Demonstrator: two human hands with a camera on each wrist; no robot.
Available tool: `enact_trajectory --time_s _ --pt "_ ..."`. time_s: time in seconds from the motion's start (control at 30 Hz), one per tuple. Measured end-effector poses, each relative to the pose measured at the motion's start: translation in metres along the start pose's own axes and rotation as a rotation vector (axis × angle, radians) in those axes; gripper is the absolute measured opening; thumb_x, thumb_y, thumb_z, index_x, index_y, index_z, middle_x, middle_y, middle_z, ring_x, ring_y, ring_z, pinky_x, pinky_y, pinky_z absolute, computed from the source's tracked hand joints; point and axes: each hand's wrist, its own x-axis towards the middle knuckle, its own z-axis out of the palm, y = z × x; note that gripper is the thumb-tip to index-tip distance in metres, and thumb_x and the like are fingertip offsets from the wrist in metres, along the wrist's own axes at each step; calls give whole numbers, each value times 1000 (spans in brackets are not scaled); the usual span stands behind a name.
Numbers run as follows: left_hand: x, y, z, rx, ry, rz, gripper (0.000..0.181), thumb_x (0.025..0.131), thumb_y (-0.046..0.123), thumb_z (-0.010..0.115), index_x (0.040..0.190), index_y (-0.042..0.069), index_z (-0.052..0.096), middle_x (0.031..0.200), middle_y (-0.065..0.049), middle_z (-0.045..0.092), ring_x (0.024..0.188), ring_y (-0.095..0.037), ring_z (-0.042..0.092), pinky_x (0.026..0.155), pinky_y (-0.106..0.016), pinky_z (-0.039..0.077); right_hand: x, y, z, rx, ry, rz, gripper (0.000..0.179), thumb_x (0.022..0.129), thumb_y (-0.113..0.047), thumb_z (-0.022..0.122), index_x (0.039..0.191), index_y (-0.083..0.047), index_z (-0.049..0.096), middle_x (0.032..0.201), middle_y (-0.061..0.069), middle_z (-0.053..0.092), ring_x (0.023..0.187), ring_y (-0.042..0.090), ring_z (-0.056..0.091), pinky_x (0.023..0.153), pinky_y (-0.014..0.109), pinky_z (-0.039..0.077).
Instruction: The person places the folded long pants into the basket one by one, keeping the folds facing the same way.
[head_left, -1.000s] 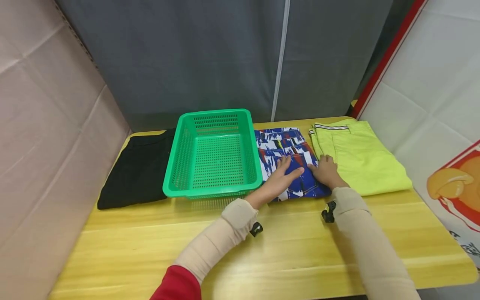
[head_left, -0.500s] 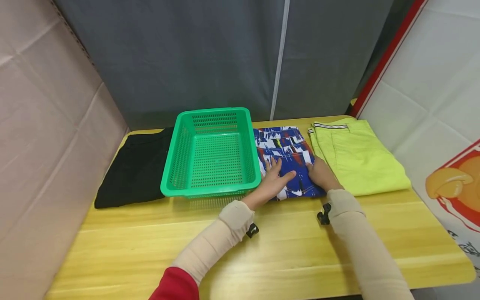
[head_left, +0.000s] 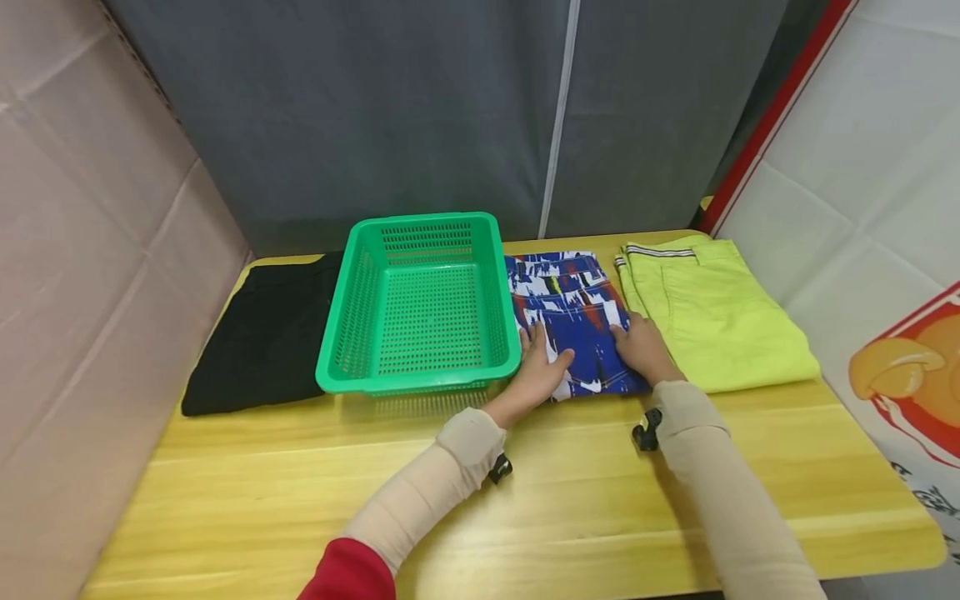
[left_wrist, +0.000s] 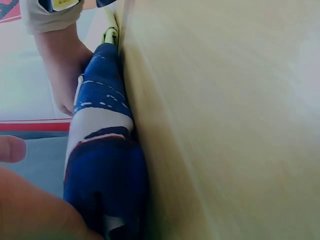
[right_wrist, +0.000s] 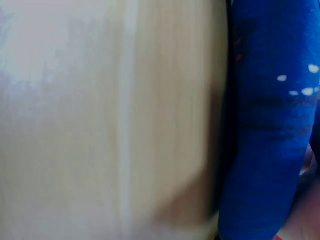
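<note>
Meanwhile, both hands press patterned shorts (head_left: 573, 312) beside green basket (head_left: 420, 379).

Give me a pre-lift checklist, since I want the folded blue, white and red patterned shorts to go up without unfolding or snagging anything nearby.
1. Left hand on the near left edge of the folded blue, white and red patterned shorts: ok.
2. Right hand on the near right edge: ok.
3. Fingers curled under the fabric: cannot tell.
4. Fold intact, layers stacked: ok.
5. Green perforated plastic basket bare inside: ok.
6. Clearance at the sides: not ok; basket and folded lime-green trousers lie close against the shorts.
</note>
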Motion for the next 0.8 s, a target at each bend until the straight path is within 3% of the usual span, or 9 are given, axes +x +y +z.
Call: enact_trajectory --time_s 0.17,0.43,0.67,0.8 --pt "0 -6 1 1 0 26 74 100 25 48 154 2 3 162 -18 -4 149 -30 -17 122 -47 3 -3 -3 1 -28 14 48 61 103 -29 40 139 19 32 128 43 44 119 52 47 103 61 38" --pt "-1 -11 3 27 29 96 73 101 20 44 155 8 -3 159 -19 -19 148 -31 -18 121 -49 5 -5 3 10 -37 77 82 62 102 -33 39 139 17 34 128 43 41 119 53 44 101 62 38" --pt "-4 -9 2 -5 65 45 80 103 27 40 152 12 -20 160 -13 -19 150 -27 -8 122 -42 11 -3 1 10 4 94 127 66 102 -33 40 143 17 24 131 44 30 119 55 38 101 63 36" --pt "-4 -12 4 17 74 35 88 100 25 47 151 14 -23 160 -16 -19 149 -30 -2 120 -43 20 -2 -1 11 42 141 140 70 100 -31 44 146 15 17 134 39 19 115 58 39 98 64 37"
